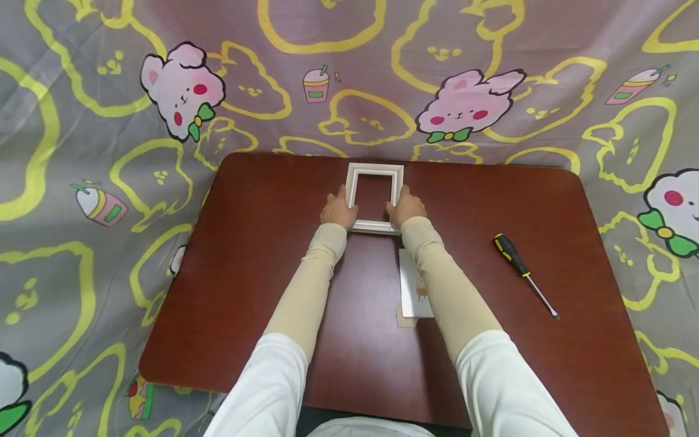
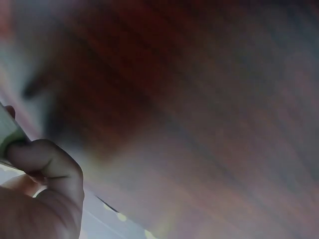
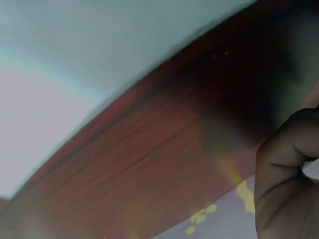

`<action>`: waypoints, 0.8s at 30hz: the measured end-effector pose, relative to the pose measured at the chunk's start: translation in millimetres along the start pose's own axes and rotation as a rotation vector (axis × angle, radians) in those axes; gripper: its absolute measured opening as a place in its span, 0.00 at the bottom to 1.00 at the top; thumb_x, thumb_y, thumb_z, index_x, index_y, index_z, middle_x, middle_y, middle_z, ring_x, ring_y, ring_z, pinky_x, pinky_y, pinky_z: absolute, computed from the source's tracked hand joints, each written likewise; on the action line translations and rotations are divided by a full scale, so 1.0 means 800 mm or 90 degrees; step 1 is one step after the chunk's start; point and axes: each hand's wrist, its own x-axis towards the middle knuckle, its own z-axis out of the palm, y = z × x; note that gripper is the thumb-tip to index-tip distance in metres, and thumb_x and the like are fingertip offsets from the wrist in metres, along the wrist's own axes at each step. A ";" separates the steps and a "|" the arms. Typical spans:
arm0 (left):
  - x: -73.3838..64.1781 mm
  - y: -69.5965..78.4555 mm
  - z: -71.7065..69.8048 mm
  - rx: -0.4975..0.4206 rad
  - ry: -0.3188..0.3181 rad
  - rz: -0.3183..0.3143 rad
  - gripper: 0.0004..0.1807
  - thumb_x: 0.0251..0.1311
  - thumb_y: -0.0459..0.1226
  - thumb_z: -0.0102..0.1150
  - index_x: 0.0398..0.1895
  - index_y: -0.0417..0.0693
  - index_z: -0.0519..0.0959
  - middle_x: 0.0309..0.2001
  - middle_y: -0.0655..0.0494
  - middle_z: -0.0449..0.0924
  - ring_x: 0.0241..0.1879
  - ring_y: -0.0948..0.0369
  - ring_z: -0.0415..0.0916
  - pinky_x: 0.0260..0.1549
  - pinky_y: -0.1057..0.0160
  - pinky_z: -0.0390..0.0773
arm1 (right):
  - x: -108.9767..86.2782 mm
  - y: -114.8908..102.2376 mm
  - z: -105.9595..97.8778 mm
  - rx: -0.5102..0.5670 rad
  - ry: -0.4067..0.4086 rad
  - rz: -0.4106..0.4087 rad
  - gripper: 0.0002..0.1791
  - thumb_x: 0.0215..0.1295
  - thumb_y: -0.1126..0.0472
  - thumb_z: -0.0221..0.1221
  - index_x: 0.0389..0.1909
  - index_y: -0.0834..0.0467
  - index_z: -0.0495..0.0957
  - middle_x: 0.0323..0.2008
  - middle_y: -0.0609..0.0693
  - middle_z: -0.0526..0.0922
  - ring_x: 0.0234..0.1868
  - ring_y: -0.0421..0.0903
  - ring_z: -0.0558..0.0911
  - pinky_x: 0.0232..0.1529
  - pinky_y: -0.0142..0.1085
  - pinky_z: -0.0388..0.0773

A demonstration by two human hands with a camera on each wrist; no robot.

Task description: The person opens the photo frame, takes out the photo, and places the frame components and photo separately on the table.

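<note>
A white rectangular picture frame (image 1: 375, 170) with an open middle is near the table's back edge, in the head view. My left hand (image 1: 338, 210) grips its left side, thumb on the inner edge. On the opposite side my right hand (image 1: 406, 207) holds the frame the same way. In the left wrist view, the left thumb (image 2: 55, 159) presses a pale edge of the frame (image 2: 7, 132). The right wrist view catches the bent right thumb (image 3: 284, 164); what it touches lies outside that view.
A flat silvery panel (image 1: 408, 285) lies partly under the right forearm, with a small beige piece (image 1: 406, 319) poking out beneath it. To the right, a black and yellow screwdriver (image 1: 524, 273) rests on the red-brown table (image 1: 262, 273). A patterned cloth (image 1: 377, 79) hangs behind.
</note>
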 end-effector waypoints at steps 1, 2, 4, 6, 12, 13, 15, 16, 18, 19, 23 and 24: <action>0.001 -0.002 0.000 -0.001 -0.001 -0.005 0.42 0.69 0.50 0.58 0.81 0.54 0.54 0.66 0.37 0.65 0.53 0.40 0.77 0.55 0.46 0.74 | 0.001 -0.002 0.002 0.002 0.000 0.002 0.33 0.71 0.47 0.58 0.66 0.63 0.62 0.52 0.74 0.78 0.54 0.71 0.78 0.55 0.58 0.75; 0.002 -0.004 0.000 -0.004 -0.001 -0.008 0.42 0.69 0.50 0.58 0.81 0.54 0.54 0.66 0.37 0.65 0.53 0.40 0.77 0.55 0.46 0.74 | 0.002 -0.003 0.005 0.003 0.001 0.002 0.33 0.71 0.47 0.58 0.66 0.63 0.62 0.52 0.74 0.78 0.54 0.71 0.78 0.55 0.58 0.75; 0.005 -0.007 -0.001 -0.004 0.000 -0.012 0.42 0.69 0.50 0.58 0.81 0.54 0.53 0.66 0.37 0.65 0.53 0.40 0.77 0.55 0.46 0.74 | 0.005 -0.005 0.009 0.001 0.006 0.001 0.32 0.71 0.47 0.59 0.65 0.63 0.62 0.51 0.73 0.79 0.54 0.70 0.79 0.54 0.58 0.75; 0.007 -0.010 -0.001 -0.002 0.004 -0.014 0.42 0.69 0.50 0.58 0.81 0.54 0.53 0.65 0.37 0.65 0.53 0.40 0.77 0.55 0.46 0.74 | 0.009 -0.007 0.012 0.000 0.010 0.000 0.32 0.70 0.47 0.59 0.65 0.63 0.62 0.51 0.73 0.79 0.54 0.70 0.79 0.54 0.57 0.75; 0.016 -0.017 0.006 0.013 0.027 -0.017 0.41 0.68 0.50 0.60 0.81 0.56 0.56 0.62 0.36 0.68 0.48 0.40 0.79 0.50 0.45 0.77 | 0.017 -0.004 0.023 0.004 0.002 -0.001 0.34 0.71 0.46 0.59 0.66 0.62 0.61 0.51 0.73 0.79 0.53 0.70 0.79 0.53 0.57 0.76; 0.017 -0.018 0.008 0.017 0.030 -0.016 0.41 0.68 0.50 0.61 0.80 0.56 0.56 0.62 0.36 0.68 0.47 0.40 0.79 0.49 0.45 0.77 | 0.017 -0.003 0.024 0.004 0.000 -0.001 0.34 0.71 0.46 0.58 0.67 0.62 0.61 0.51 0.73 0.79 0.53 0.70 0.79 0.53 0.57 0.76; 0.019 -0.019 0.011 0.023 0.034 -0.015 0.41 0.68 0.50 0.61 0.80 0.56 0.57 0.61 0.35 0.69 0.46 0.41 0.80 0.47 0.45 0.78 | 0.019 -0.001 0.027 0.002 0.002 -0.002 0.34 0.71 0.45 0.58 0.66 0.62 0.61 0.51 0.73 0.79 0.52 0.70 0.80 0.53 0.58 0.76; 0.019 -0.019 0.012 0.025 0.034 -0.014 0.41 0.68 0.51 0.61 0.80 0.56 0.57 0.61 0.35 0.69 0.46 0.41 0.80 0.46 0.45 0.78 | 0.019 0.000 0.027 0.002 0.004 -0.001 0.34 0.71 0.45 0.58 0.66 0.62 0.61 0.51 0.73 0.79 0.52 0.70 0.80 0.52 0.58 0.76; 0.019 -0.018 0.013 0.029 0.030 -0.016 0.41 0.68 0.51 0.60 0.80 0.56 0.56 0.61 0.35 0.69 0.46 0.42 0.80 0.45 0.45 0.78 | 0.019 0.001 0.027 -0.002 0.005 0.002 0.35 0.71 0.45 0.58 0.67 0.62 0.61 0.51 0.73 0.80 0.52 0.70 0.80 0.52 0.58 0.76; 0.018 -0.017 0.012 0.031 0.026 -0.020 0.41 0.68 0.52 0.59 0.81 0.57 0.55 0.61 0.35 0.69 0.47 0.42 0.80 0.46 0.46 0.77 | 0.018 0.001 0.027 -0.003 0.005 0.004 0.35 0.71 0.44 0.58 0.67 0.62 0.61 0.51 0.73 0.79 0.53 0.70 0.80 0.52 0.58 0.76; 0.014 -0.017 0.007 0.039 0.006 -0.037 0.43 0.68 0.55 0.58 0.81 0.56 0.54 0.63 0.35 0.68 0.51 0.41 0.78 0.50 0.46 0.76 | 0.013 -0.002 0.024 0.000 -0.012 0.018 0.39 0.71 0.41 0.58 0.70 0.62 0.59 0.55 0.73 0.78 0.56 0.70 0.78 0.55 0.58 0.75; 0.012 -0.017 0.004 0.036 0.000 -0.040 0.44 0.67 0.56 0.58 0.81 0.55 0.54 0.64 0.35 0.68 0.53 0.40 0.77 0.52 0.45 0.75 | 0.013 -0.002 0.024 0.004 -0.018 0.019 0.41 0.71 0.40 0.57 0.72 0.62 0.58 0.56 0.73 0.77 0.57 0.70 0.78 0.56 0.57 0.74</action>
